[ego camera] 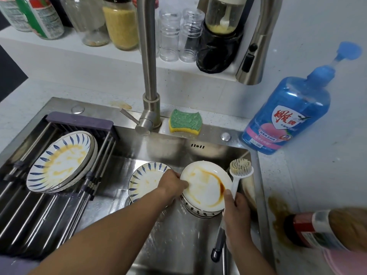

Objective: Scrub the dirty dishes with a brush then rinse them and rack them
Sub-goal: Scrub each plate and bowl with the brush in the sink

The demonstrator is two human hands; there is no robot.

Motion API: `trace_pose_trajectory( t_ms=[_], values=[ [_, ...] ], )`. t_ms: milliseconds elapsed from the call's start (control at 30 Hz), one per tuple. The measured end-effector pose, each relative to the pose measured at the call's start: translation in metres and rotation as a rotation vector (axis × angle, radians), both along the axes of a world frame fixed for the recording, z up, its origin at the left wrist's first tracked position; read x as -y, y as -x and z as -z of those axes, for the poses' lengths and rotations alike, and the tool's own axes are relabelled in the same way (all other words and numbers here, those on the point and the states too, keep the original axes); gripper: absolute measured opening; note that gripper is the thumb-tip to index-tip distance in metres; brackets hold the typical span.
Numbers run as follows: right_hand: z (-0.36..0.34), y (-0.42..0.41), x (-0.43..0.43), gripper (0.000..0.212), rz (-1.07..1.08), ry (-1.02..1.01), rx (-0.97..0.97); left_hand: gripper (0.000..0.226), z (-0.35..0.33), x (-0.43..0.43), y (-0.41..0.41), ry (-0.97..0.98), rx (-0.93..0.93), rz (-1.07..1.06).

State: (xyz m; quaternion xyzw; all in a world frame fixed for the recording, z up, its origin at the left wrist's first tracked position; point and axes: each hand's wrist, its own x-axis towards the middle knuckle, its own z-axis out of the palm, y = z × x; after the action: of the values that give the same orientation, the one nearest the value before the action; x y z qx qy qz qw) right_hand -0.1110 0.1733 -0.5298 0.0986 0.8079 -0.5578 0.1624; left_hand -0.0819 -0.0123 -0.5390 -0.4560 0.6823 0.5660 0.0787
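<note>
Your left hand [172,183] pinches the left rim of the white plate [204,193], which sits low in the sink [178,245] over the drain, tilted up so its brown-streaked face looks at you. Your right hand [236,209] has its fingers [227,195] wrapped tight around the handle of the brush [241,169], just beside the plate's right edge. What counts now is where the bristle head sits: it stands beyond the plate's far-right rim, off the dirty face, and I cannot tell whether it touches the rim. The brush's long axis runs from its dark tail near you, through your fist, away toward the head, roughly along the plate's right side. The stained surface therefore lies to the left of the head and a little nearer you, so the scrubbing has probably not begun on this plate; you would likely swing the head leftward and down onto the sauce ring while your left hand steadies the rim. A blue-patterned plate [143,183] lies in the sink, partly under your left wrist, and more yellow-smeared plates [59,163] rest on the rack [35,215] to the left.
</note>
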Motion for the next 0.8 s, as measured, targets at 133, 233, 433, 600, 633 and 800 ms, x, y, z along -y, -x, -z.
trace_pose_trajectory(
  t_ms=[133, 233, 433, 600, 633, 800],
  values=[
    [-0.004, 0.002, -0.002, 0.018, -0.036, -0.029, -0.017, 0.01, -0.006, 0.011, -0.003, -0.155, -0.077, -0.024],
    [-0.015, 0.003, -0.004, 0.017, -0.109, -0.054, -0.053, 0.026, -0.014, 0.018, -0.018, -0.356, -0.12, -0.036],
    [-0.061, 0.003, 0.0, 0.02, -0.445, -0.277, -0.27, 0.075, -0.042, 0.028, -0.07, -0.773, -0.209, -0.14],
    [-0.14, -0.007, 0.009, 0.036, -0.833, -0.744, -0.559, 0.067, -0.089, 0.041, -0.103, -0.859, -0.321, -0.182],
    [-0.153, -0.006, 0.012, 0.037, -0.878, -0.824, -0.565, 0.067, -0.095, 0.043, -0.102, -0.856, -0.348, -0.185],
    [-0.218, -0.034, 0.034, 0.039, -1.03, -0.978, -0.602, 0.073, -0.146, 0.06, -0.119, -0.822, -0.492, -0.184]
  ],
)
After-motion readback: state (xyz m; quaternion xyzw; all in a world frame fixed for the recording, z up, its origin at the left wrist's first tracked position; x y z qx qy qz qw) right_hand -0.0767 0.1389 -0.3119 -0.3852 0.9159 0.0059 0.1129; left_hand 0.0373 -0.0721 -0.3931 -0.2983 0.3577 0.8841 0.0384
